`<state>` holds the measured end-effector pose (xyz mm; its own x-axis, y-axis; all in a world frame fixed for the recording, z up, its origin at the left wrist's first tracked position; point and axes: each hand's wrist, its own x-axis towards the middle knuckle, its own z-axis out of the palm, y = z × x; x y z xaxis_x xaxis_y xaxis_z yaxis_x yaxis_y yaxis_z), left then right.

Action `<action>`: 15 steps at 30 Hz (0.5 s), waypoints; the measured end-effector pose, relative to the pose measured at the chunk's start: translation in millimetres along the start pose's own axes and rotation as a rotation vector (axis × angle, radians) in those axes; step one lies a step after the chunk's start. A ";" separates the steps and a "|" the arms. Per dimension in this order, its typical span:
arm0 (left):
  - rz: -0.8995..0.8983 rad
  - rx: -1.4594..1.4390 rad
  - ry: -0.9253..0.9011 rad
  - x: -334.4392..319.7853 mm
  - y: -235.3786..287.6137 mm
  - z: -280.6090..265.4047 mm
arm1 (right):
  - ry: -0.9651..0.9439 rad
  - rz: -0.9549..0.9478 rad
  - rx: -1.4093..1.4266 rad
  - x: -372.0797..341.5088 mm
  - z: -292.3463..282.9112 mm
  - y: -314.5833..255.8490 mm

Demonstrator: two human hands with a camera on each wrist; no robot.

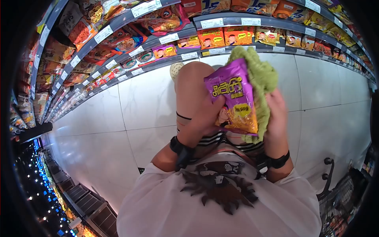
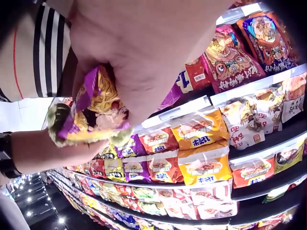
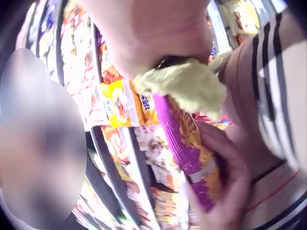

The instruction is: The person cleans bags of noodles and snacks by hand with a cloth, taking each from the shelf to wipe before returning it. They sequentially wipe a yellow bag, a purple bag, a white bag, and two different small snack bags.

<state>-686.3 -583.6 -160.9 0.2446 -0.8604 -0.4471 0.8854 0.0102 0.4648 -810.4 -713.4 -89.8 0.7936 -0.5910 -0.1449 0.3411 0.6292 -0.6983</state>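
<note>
In the head view, a purple and yellow noodle packet (image 1: pixel 233 91) stands tilted in front of the person's knees, its printed front facing up. My left hand (image 1: pixel 204 115) grips its left edge, the thumb lying over the front. Along the packet's right side runs a fluffy green cloth (image 1: pixel 263 77), held by my right hand (image 1: pixel 277 114) from the outer side. The right wrist view shows the cloth (image 3: pixel 184 86) bunched under the right hand, against one end of the packet (image 3: pixel 180 139). Some right fingers are hidden behind the cloth.
Store shelves (image 1: pixel 169 38) filled with noodle bags curve around the front and left, with price labels along their edges. Pale tiles (image 1: pixel 90 106) cover the floor. A cart with a dark handle (image 1: pixel 327 177) stands at the right. The person's bare knee (image 1: pixel 193 77) is close beside the packet.
</note>
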 end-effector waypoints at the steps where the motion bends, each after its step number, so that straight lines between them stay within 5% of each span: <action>1: 0.146 0.207 0.001 5.7 -5.9 -5.8 | -0.024 0.002 -0.091 -6.1 6.8 5.5; 3: 0.078 0.171 -0.002 8.5 -8.6 -7.7 | -0.275 -0.041 -0.591 -12.5 26.2 -0.9; 5: 0.025 -0.070 -0.102 2.7 -0.3 0.1 | -0.571 -0.467 -1.096 -1.7 29.4 10.6; 6: -0.002 -0.192 -0.151 -1.7 5.0 6.2 | -0.571 -0.466 -1.098 -2.1 31.5 18.2; 8: -0.055 -0.439 -0.249 -10.1 12.9 15.4 | -0.873 -0.592 -1.320 -5.5 32.5 33.5; 11: -0.026 -0.616 -0.464 -12.2 4.0 4.5 | -0.750 -0.617 -1.432 -7.0 16.9 45.2; 12: 0.047 -0.362 -0.378 -13.5 3.8 0.1 | -0.755 -0.617 -1.433 -7.3 13.2 42.4; 14: 0.181 0.140 -0.188 -20.0 3.8 -6.7 | -0.275 -0.328 -1.520 -10.9 7.3 37.6; 15: 0.181 0.136 -0.185 -24.1 6.2 -5.1 | -0.278 -0.324 -1.520 -7.5 8.8 35.3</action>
<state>-684.7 -560.2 -151.1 0.3067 -0.9292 -0.2062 0.7695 0.1146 0.6283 -799.8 -682.3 -107.2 0.9125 -0.3794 0.1528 -0.1604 -0.6756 -0.7197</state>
